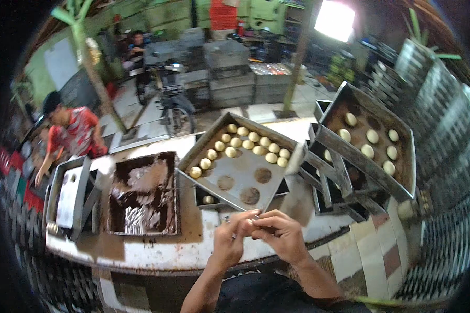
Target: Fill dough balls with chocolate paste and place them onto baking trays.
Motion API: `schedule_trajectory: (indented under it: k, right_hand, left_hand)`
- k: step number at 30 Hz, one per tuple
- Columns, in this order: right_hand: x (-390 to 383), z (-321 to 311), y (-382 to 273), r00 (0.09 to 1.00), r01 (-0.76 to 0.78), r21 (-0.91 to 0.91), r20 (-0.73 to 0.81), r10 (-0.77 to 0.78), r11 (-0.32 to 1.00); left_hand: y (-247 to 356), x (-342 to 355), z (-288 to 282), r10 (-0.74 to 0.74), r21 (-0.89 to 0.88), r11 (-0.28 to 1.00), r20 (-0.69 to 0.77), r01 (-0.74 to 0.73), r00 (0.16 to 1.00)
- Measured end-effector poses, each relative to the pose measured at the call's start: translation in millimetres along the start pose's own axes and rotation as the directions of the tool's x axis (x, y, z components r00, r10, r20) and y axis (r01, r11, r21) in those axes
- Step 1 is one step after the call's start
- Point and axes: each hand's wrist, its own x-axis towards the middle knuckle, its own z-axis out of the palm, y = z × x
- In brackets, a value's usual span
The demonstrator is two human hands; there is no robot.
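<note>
My left hand (231, 237) and my right hand (283, 236) meet at the near edge of the table, fingertips pressed together. Whatever they pinch is mostly covered by the fingers, and I cannot make it out. Just beyond them a metal tray (209, 187) sits at an angle, propped on another tray. Round pale dough balls (230, 152) line its far and left sides. Darker round marks show on its bare near part. To the left stands a box (178, 208) of brown, chocolate-like paste (146, 177), with a clump of pale strips (134, 220) in its near half.
On the right, stacked metal trays (368, 172) hold spaced dough balls (372, 136). More trays (81, 208) stand at the table's left end, near a person in a red patterned shirt (81, 130). Behind the table are a motorbike (175, 99) and another person (136, 49).
</note>
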Motion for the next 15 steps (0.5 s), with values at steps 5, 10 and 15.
schedule_trajectory:
  k: [5,10,15]
  right_hand:
    - [3,-5,-4,0.991,-0.044,-0.249,-0.132,0.011,0.968]
    - [-21,-65,-35,0.946,0.019,-0.408,-0.288,-0.149,0.913]
    - [-21,-127,-52,0.832,0.283,-0.022,-0.493,-0.256,0.959]
  left_hand:
    - [-16,22,-2,-0.184,-0.077,0.973,0.316,0.219,0.931]
    - [25,74,44,-0.056,-0.325,0.874,0.67,0.361,0.74]
    - [78,118,128,0.446,-0.315,0.892,0.505,-0.323,0.739]
